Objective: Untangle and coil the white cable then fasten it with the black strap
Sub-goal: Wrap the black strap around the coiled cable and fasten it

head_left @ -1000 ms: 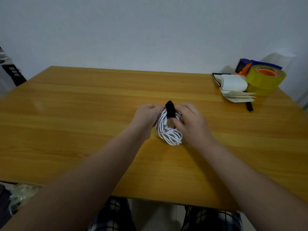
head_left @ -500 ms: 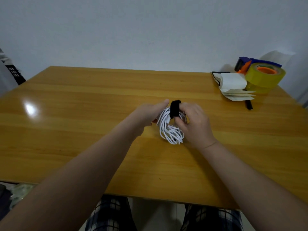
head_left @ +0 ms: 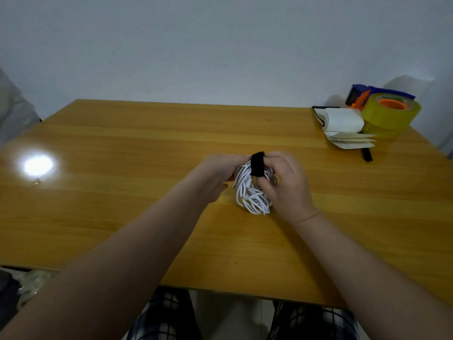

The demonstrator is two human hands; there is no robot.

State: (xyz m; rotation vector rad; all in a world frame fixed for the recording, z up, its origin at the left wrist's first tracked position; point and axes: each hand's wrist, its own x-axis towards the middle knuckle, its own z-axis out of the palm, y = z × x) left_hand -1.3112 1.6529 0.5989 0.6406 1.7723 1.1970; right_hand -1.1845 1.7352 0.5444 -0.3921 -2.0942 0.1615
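My right hand (head_left: pixel 286 187) grips the coiled white cable (head_left: pixel 252 200), my left hand (head_left: pixel 215 173) pinches the black strap (head_left: pixel 257 165), well left of the tape roll (head_left: pixel 389 116); a loosened pinch could spill loops.

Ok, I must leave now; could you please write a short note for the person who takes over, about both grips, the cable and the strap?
The left grip: fingers reach onto the top of the black strap; whether it pinches, I cannot tell.
The right grip: holds the white cable at the strap, thumb on the strap's lower end.
Done: cable coiled, at the middle of the table, strap wrapped over the bundle.
Left: press the strap closed and check that it holds.
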